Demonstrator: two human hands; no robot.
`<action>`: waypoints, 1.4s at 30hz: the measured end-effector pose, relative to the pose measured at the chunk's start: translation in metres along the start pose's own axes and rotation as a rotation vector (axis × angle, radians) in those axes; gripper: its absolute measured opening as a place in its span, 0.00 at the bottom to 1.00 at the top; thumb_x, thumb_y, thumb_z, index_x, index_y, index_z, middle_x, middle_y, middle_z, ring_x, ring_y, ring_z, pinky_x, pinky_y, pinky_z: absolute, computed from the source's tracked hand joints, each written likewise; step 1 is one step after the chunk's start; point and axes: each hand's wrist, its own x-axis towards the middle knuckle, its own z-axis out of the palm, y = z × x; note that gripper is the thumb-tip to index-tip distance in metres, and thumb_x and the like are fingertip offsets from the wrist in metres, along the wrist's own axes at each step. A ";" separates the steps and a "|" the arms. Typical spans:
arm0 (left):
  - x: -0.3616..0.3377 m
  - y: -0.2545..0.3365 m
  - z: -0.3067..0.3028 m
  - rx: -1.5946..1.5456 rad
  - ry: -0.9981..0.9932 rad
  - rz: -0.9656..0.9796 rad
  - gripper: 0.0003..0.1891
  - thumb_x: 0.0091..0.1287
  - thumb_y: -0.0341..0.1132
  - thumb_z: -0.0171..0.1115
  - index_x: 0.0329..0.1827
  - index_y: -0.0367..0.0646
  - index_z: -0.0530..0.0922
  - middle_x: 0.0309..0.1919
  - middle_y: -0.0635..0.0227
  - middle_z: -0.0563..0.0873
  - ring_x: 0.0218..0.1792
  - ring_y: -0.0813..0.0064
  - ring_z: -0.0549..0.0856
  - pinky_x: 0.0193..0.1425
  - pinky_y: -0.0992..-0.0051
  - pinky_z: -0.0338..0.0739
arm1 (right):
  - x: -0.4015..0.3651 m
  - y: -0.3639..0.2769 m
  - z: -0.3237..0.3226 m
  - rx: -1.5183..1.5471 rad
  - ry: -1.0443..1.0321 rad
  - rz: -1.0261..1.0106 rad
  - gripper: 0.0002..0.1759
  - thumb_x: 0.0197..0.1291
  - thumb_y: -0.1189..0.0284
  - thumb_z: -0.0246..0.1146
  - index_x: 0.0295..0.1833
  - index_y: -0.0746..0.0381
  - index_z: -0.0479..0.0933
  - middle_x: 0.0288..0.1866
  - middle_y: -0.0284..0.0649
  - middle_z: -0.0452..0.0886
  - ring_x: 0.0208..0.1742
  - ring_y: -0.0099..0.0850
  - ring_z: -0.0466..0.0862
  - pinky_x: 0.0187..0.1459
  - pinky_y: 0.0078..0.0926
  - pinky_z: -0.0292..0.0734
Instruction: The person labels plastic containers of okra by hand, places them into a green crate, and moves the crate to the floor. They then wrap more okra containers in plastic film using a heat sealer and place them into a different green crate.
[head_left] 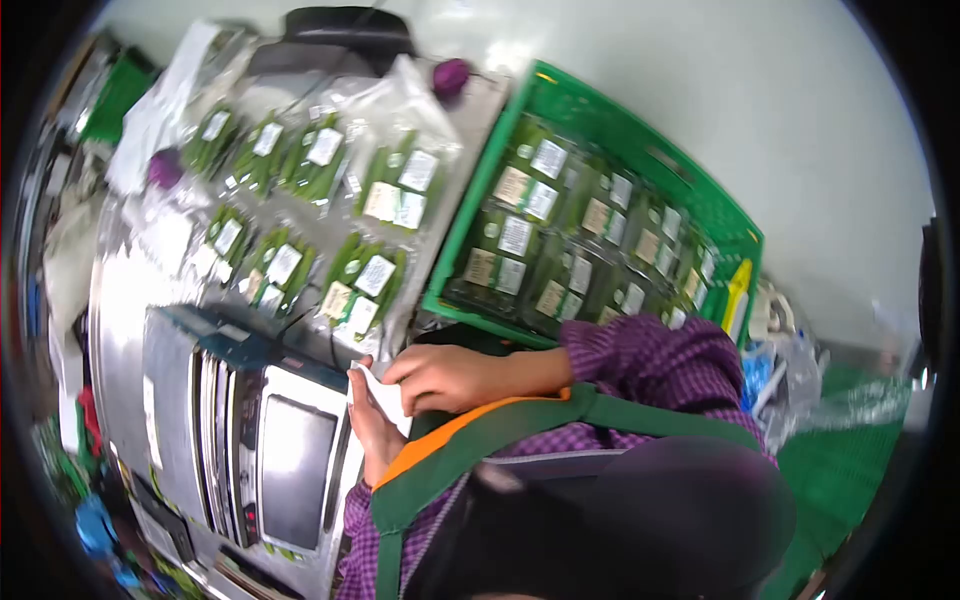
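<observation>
Closest in, both hands are on a small white label (382,393), held up just beside the edge of the machine (295,470) with the dark screen. The left hand (368,432) cups it from underneath. The right hand (445,377) is curled over the top with its fingers closed on it, so both are gripping, neither is loose.

My guess is the label weighs next to nothing and is thin and floppy. It would crease easily and may be tacky on one side, so I'd pinch it at an edge or corner. It looks plain white, and any print is too blurry to read.

Further out on the steel worktop (120,320) are clear bags of green veg (365,275), each with labels on already. Beyond those, a green crate (600,115) is packed with more of the same.
</observation>
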 end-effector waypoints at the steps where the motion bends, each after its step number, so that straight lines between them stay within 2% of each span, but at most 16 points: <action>1: 0.003 0.005 -0.004 -0.043 0.072 0.034 0.21 0.73 0.47 0.46 0.57 0.38 0.71 0.42 0.66 0.79 0.39 0.74 0.79 0.43 0.71 0.75 | 0.006 -0.013 -0.016 0.137 0.000 0.089 0.05 0.53 0.70 0.65 0.33 0.59 0.81 0.51 0.41 0.77 0.53 0.37 0.75 0.56 0.32 0.68; 5: 0.014 0.016 -0.036 -0.237 0.253 0.217 0.21 0.73 0.47 0.46 0.55 0.38 0.71 0.40 0.67 0.79 0.38 0.75 0.79 0.43 0.72 0.75 | 0.048 -0.019 -0.079 0.453 0.231 0.512 0.06 0.59 0.78 0.60 0.42 0.65 0.78 0.38 0.32 0.81 0.41 0.18 0.78 0.44 0.18 0.75; 10: -0.011 0.017 -0.040 -0.123 0.010 0.181 0.18 0.71 0.48 0.50 0.46 0.40 0.75 0.32 0.68 0.79 0.34 0.72 0.79 0.45 0.67 0.77 | 0.137 0.069 -0.128 0.071 0.312 0.398 0.07 0.62 0.76 0.59 0.44 0.67 0.75 0.36 0.31 0.80 0.36 0.17 0.77 0.40 0.16 0.73; 15: -0.046 0.031 -0.030 -0.123 -0.325 -0.369 0.27 0.70 0.55 0.47 0.49 0.36 0.75 0.42 0.57 0.82 0.45 0.65 0.83 0.53 0.65 0.77 | 0.223 0.147 -0.132 -0.260 0.140 0.415 0.12 0.56 0.75 0.62 0.47 0.64 0.74 0.40 0.40 0.81 0.38 0.30 0.81 0.41 0.26 0.74; 19: -0.066 0.046 -0.035 -0.332 -0.439 -0.288 0.28 0.70 0.54 0.47 0.56 0.34 0.73 0.47 0.59 0.81 0.51 0.69 0.80 0.57 0.72 0.73 | 0.261 0.214 -0.119 -0.550 0.121 0.208 0.15 0.51 0.74 0.64 0.46 0.63 0.74 0.38 0.41 0.78 0.36 0.34 0.80 0.41 0.30 0.73; 21: -0.065 0.041 -0.046 -0.284 -0.481 -0.207 0.26 0.71 0.51 0.49 0.57 0.35 0.73 0.48 0.61 0.81 0.52 0.72 0.79 0.58 0.74 0.72 | 0.267 0.227 -0.118 -0.622 0.060 0.230 0.16 0.50 0.74 0.65 0.46 0.63 0.74 0.46 0.44 0.77 0.44 0.40 0.79 0.46 0.35 0.73; 23: -0.053 0.023 -0.059 0.376 -0.559 -0.008 0.19 0.71 0.43 0.54 0.55 0.37 0.75 0.48 0.66 0.81 0.50 0.78 0.78 0.56 0.77 0.71 | 0.263 0.238 -0.118 -0.927 -0.070 0.287 0.20 0.48 0.71 0.68 0.48 0.62 0.73 0.49 0.44 0.75 0.48 0.43 0.76 0.49 0.39 0.71; 25: -0.045 0.011 -0.064 0.398 -0.540 -0.025 0.14 0.69 0.37 0.56 0.53 0.38 0.78 0.45 0.71 0.83 0.47 0.82 0.78 0.53 0.79 0.71 | 0.256 0.230 -0.117 -1.010 -0.040 0.129 0.19 0.47 0.70 0.68 0.46 0.62 0.75 0.48 0.43 0.74 0.48 0.41 0.75 0.48 0.40 0.71; 27: -0.039 -0.001 -0.066 0.373 -0.275 0.004 0.15 0.70 0.38 0.56 0.51 0.36 0.78 0.40 0.72 0.84 0.42 0.83 0.79 0.50 0.80 0.71 | 0.247 0.223 -0.123 -1.187 -0.209 -0.118 0.17 0.47 0.70 0.68 0.44 0.62 0.77 0.47 0.41 0.74 0.50 0.38 0.74 0.47 0.38 0.71; 29: -0.031 -0.003 -0.058 0.263 -0.148 -0.056 0.15 0.71 0.39 0.54 0.48 0.35 0.79 0.38 0.72 0.84 0.39 0.83 0.80 0.47 0.79 0.73 | 0.233 0.216 -0.121 -1.241 -0.236 -0.107 0.17 0.46 0.68 0.69 0.43 0.61 0.78 0.46 0.41 0.76 0.49 0.37 0.75 0.47 0.36 0.71; 31: -0.011 -0.017 -0.060 0.003 0.042 0.050 0.16 0.72 0.40 0.51 0.48 0.36 0.79 0.39 0.66 0.84 0.39 0.76 0.83 0.46 0.73 0.77 | 0.223 0.184 -0.104 -1.030 -0.223 -0.005 0.19 0.47 0.68 0.68 0.46 0.62 0.78 0.42 0.42 0.78 0.47 0.39 0.77 0.46 0.38 0.72; 34: -0.007 0.009 -0.033 -0.296 0.130 0.028 0.18 0.73 0.43 0.48 0.48 0.37 0.77 0.38 0.66 0.83 0.38 0.75 0.82 0.43 0.72 0.78 | 0.189 0.097 -0.053 -0.112 -0.728 0.335 0.22 0.54 0.65 0.64 0.53 0.64 0.75 0.48 0.44 0.81 0.47 0.39 0.80 0.50 0.34 0.74; 35: -0.007 0.013 -0.027 -0.308 0.156 0.043 0.18 0.73 0.44 0.47 0.49 0.38 0.76 0.38 0.66 0.82 0.38 0.74 0.82 0.43 0.72 0.78 | 0.162 0.070 -0.037 0.135 -0.748 0.184 0.25 0.53 0.64 0.66 0.56 0.60 0.73 0.46 0.42 0.81 0.46 0.36 0.81 0.47 0.32 0.73; 36: -0.007 0.016 -0.023 -0.310 0.156 0.054 0.18 0.73 0.44 0.47 0.49 0.38 0.76 0.38 0.66 0.82 0.38 0.74 0.82 0.43 0.72 0.78 | 0.154 0.028 -0.031 0.161 -0.895 0.450 0.26 0.51 0.65 0.67 0.57 0.58 0.73 0.44 0.43 0.81 0.45 0.37 0.81 0.46 0.33 0.73; 38: -0.008 0.018 -0.018 -0.321 0.127 0.058 0.18 0.73 0.46 0.47 0.51 0.39 0.75 0.39 0.67 0.82 0.39 0.75 0.81 0.44 0.73 0.77 | 0.122 0.028 -0.007 -0.012 -0.809 0.117 0.24 0.49 0.70 0.66 0.54 0.62 0.75 0.36 0.46 0.81 0.38 0.47 0.80 0.39 0.40 0.74; 42: -0.007 0.011 -0.015 -0.320 0.084 0.066 0.19 0.73 0.47 0.46 0.50 0.40 0.75 0.39 0.69 0.81 0.40 0.76 0.80 0.45 0.74 0.75 | 0.103 0.033 0.001 -0.022 -0.623 -0.006 0.12 0.51 0.72 0.63 0.43 0.62 0.79 0.35 0.45 0.81 0.42 0.44 0.80 0.43 0.41 0.71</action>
